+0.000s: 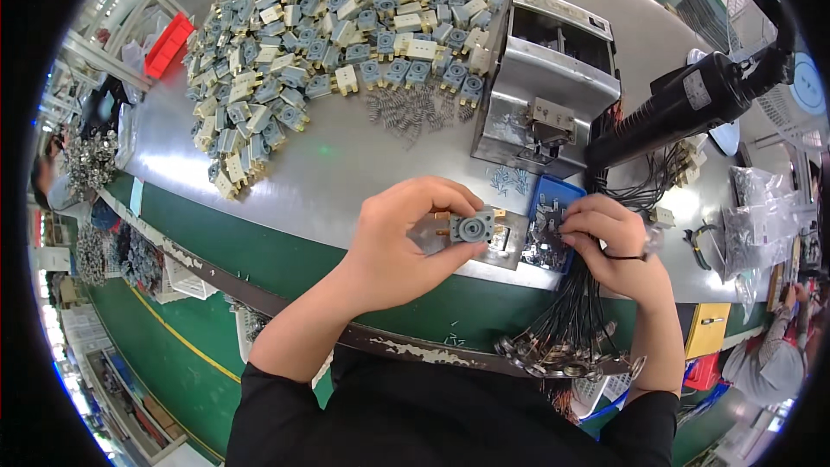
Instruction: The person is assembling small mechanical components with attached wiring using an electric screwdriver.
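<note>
My left hand [393,246] grips a small grey-and-cream switch-like housing [472,227] between thumb and fingers. A round socket on the housing faces me, and brass terminals stick out at its sides. At the right, my right hand [616,238] is over the edge of a blue tray [546,195] holding small metal parts [542,229]. Its thumb and fingertips are pinched together, and whatever lies between them is too small to make out. Under the held housing, a metal fixture plate [506,249] lies on the bench.
A large heap of similar housings [346,22] covers the far bench, with loose springs [415,111] before it. A metal machine [553,78] and a black cylindrical tool on an arm [683,95] stand right. Black wires [575,320] hang over the front edge. Pliers [697,246] lie far right.
</note>
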A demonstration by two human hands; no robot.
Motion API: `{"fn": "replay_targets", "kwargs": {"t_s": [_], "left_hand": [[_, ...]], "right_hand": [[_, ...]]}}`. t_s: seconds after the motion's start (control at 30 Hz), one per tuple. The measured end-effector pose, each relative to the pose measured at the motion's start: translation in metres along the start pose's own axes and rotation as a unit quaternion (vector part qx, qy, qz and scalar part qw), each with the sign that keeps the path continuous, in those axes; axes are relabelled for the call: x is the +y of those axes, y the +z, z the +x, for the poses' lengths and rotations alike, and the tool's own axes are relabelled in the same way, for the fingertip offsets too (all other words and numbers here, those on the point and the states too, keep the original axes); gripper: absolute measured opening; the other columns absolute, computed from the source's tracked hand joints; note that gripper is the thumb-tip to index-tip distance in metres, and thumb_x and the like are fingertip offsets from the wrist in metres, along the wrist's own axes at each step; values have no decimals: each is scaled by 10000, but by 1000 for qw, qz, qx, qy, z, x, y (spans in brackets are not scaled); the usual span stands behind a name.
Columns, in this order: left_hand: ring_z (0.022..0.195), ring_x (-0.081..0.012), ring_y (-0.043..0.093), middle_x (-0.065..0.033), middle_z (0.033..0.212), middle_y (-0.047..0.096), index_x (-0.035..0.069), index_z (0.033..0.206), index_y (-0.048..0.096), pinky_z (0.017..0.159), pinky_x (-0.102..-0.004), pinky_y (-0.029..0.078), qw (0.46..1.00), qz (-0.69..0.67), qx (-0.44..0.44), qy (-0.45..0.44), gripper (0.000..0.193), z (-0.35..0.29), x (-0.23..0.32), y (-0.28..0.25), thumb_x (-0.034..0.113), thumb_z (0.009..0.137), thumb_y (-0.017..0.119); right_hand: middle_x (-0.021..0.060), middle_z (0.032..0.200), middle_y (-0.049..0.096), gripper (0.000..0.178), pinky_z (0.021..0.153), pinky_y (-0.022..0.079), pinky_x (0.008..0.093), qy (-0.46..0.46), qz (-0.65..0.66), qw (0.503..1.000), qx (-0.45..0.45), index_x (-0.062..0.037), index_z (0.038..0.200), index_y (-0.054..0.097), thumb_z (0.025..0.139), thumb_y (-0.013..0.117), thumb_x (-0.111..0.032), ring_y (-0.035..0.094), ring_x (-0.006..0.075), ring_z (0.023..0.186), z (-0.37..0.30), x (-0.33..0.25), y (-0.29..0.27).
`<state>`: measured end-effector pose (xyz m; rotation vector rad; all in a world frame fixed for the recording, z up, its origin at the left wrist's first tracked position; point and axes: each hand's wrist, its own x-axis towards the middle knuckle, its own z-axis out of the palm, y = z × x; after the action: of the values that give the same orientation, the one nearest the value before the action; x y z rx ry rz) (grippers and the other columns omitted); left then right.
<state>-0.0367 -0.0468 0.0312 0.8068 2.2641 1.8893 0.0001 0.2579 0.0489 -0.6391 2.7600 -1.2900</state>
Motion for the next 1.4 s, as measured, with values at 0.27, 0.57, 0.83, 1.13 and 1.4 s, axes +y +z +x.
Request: {"fn": "replay_targets", "kwargs": {"t_s": [0.27,0.57,0.83,1.13,1.4], "left_hand": [[999,-250,713,-68,1030,773,63,1003,758,829,-359,577,985,128,-105,45,320,20,-28,11,100,728,919],[1045,-260,696,-21,1021,767,114,974,823,890,-387,572,967,178,-102,152,281,16,-44,16,152,713,920],[907,-274,659,-87,1040,688,102,1330,692,790,-340,552,977,191,88,25,544,25,-49,-11,145,813,856],[854,-282,696,-85,1063,698,104,1204,693,755,-401,559,890,448,81,-16,416,49,-52,-40,200,825,837],[841,-314,713,-89,1020,713,62,1053,717,741,-409,562,915,395,46,-64,200,22,-59,-40,174,898,775]], "right_hand": [[114,870,672,232,706,510,341,2,-30,997,72,-14,1005,740,806,743,104,655,254,788,-3,-3,0],[111,849,684,224,691,511,338,-8,-31,998,58,-13,979,750,784,764,96,660,250,760,1,-3,-5],[124,889,725,161,671,549,336,-63,2,998,20,-7,926,761,790,770,80,709,232,777,6,-6,-7],[131,903,748,122,677,554,323,-7,72,996,50,-7,891,773,807,732,72,716,226,770,6,-12,1],[117,865,746,127,695,553,330,-12,53,998,39,-11,888,781,783,735,44,715,244,776,-4,-14,3]]}}
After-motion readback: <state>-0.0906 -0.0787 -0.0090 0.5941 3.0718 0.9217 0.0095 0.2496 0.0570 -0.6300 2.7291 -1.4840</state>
